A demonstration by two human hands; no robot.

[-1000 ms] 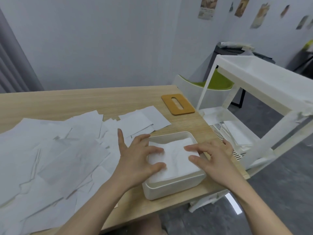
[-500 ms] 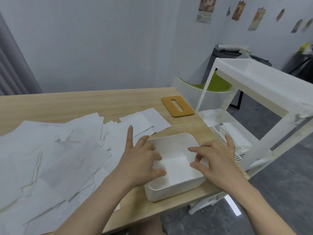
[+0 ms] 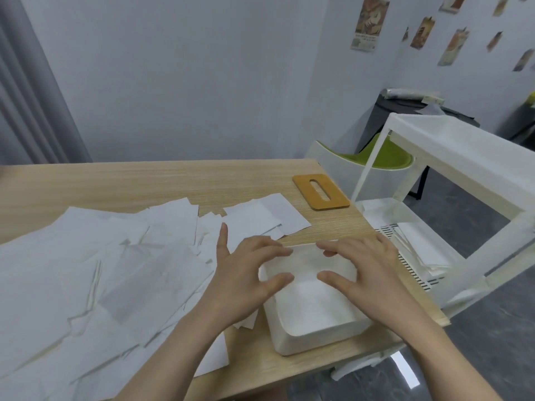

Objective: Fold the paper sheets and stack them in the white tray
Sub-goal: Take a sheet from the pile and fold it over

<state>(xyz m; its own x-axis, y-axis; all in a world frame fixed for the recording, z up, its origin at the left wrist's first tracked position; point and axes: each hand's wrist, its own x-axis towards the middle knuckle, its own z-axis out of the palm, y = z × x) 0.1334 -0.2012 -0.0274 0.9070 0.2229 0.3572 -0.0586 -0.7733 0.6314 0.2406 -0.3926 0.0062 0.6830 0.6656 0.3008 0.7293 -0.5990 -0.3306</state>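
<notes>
The white tray (image 3: 307,341) stands near the table's front right edge. Folded white paper (image 3: 312,296) lies inside it. My left hand (image 3: 246,276) hovers over the tray's left rim, fingers spread and loosely bent, thumb reaching over the paper. My right hand (image 3: 364,270) mirrors it over the tray's right side, fingers spread above the far rim. Neither hand grips anything that I can see. Several loose paper sheets (image 3: 95,273) cover the table to the left of the tray.
An orange wooden plate with a slot (image 3: 320,191) lies at the table's far right. A white shelf cart (image 3: 451,180) with paper on its lower level stands right of the table. Behind it is a green-seated chair (image 3: 385,160). The table's front edge is close to the tray.
The paper stack has been pressed down into the tray. Both hands have moved toward the tray's far end, with fingers spread wider.
</notes>
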